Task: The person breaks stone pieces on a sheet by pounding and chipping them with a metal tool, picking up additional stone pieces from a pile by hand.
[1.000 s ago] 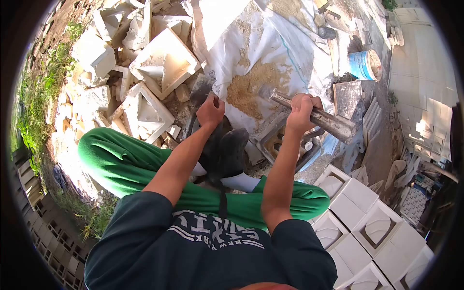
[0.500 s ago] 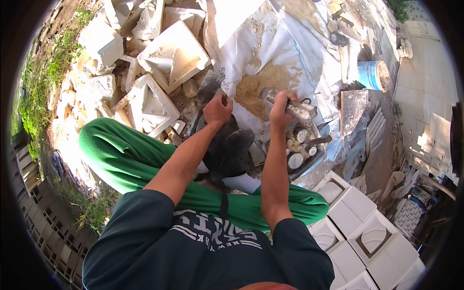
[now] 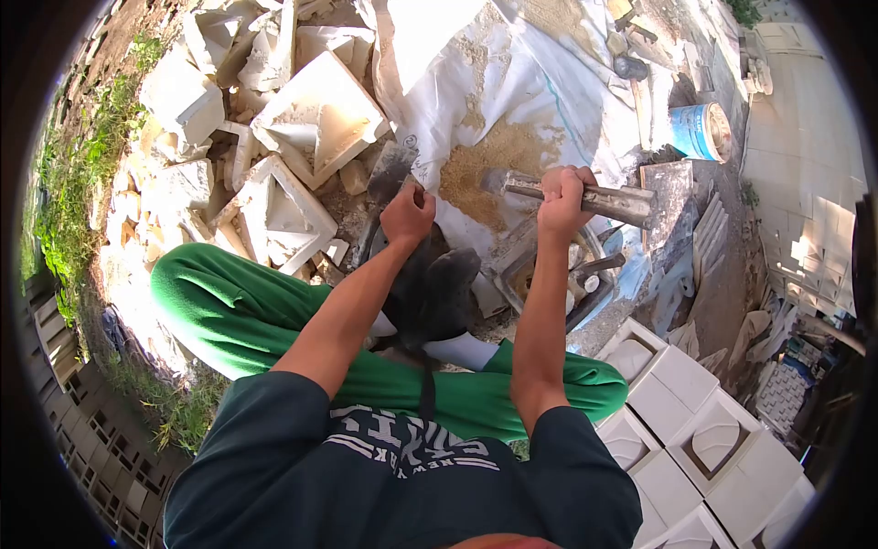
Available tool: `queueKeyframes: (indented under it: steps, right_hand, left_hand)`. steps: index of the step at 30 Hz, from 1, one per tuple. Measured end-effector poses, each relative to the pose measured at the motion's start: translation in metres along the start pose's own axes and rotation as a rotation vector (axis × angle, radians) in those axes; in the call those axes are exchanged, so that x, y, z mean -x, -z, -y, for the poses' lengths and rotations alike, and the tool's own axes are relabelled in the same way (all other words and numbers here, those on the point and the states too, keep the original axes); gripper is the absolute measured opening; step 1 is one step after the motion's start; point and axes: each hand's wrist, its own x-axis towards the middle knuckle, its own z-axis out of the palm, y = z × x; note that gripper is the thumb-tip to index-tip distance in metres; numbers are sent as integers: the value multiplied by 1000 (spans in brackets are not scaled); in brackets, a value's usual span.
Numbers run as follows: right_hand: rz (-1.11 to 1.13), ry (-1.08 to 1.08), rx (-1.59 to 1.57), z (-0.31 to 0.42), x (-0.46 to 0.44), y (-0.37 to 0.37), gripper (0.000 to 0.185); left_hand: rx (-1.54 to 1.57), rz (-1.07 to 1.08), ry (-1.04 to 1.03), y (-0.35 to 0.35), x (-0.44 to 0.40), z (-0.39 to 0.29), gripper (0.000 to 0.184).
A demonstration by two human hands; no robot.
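Note:
My left hand [image 3: 409, 214] is closed, fingers curled, at the near end of a dark flat trowel-like blade [image 3: 392, 165]; its handle is hidden. My right hand [image 3: 564, 199] grips a long, rounded grey bar [image 3: 618, 203], crusted with residue and lying almost level. Its left end reaches over a patch of tan sand [image 3: 480, 174] on a white plastic sheet [image 3: 558, 110]. Below the right hand sits a tray-like frame [image 3: 521, 274] with short pale round pieces and a dark-handled tool [image 3: 599, 265]. Dark footwear [image 3: 439, 288] shows between my hands.
Broken white cast blocks [image 3: 320, 119] are heaped at the left. A blue bucket [image 3: 693, 133], a flat board [image 3: 668, 197] and a hammer-like tool [image 3: 631, 69] lie to the right. Rows of pale patterned blocks [image 3: 681, 393] stand by my right knee.
My right hand has moved right and slightly down, and the grey bar has swung from a slant to almost level, farther right. My left hand has barely shifted.

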Motion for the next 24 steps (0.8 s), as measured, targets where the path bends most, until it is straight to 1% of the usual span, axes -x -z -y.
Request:
queueKeyframes:
  steps: [1,3,6,8,10,11,13,15,16,18,19,21,22,23,24]
  right_hand:
    - [-4,-4,1,15,-4,-2,30]
    - [116,84,-179,43,-7,1,28]
    - [109,155,-227,58,-9,-6,30]
    - [76,103,-248,34,-9,-7,28]
    - [39,-2,-44,-25,-7,-2,23]
    - [25,-26,-29,-52,-7,2,24]
    - [13,-32,-28,-55,-15,-5,25]
    - [135,22,80,-38,-19,0,23]
    - [124,30,79,-18,-23,-10,23]
    - [-56,-7,-255,21,-24,-29,24]
    - [-76,2,-252,24,-22,-27,24]
    - [96,24,43,28,-32,-26,28]
    - [140,46,51,37,-28,-36,33]
    - [128,41,41,50,-24,-39,33]
    - [188,87,52,71,-20,-41,32]
  left_hand:
    - [-3,4,1,-1,-2,0,17]
    - [11,-26,-26,-4,0,0,17]
    - [-31,-12,-8,-4,0,-1,18]
    - [-51,-17,-16,-2,1,-2,18]
    - [-70,-20,-19,-2,4,-1,18]
    - [-60,2,-6,-4,4,1,18]
    - [-46,9,-11,-3,-4,-2,18]
    - [-59,2,-16,-3,4,-3,19]
    - [-62,6,-29,-2,1,-3,19]
    - [-102,13,-17,-2,1,-1,20]
    - [-106,27,-33,-5,3,1,20]
    - [-63,-14,-53,-18,-3,-5,21]
    - [-75,-20,-75,-11,-9,-9,21]
    - [-94,23,-40,-3,-8,-9,24]
    - [-106,75,8,-1,0,-8,28]
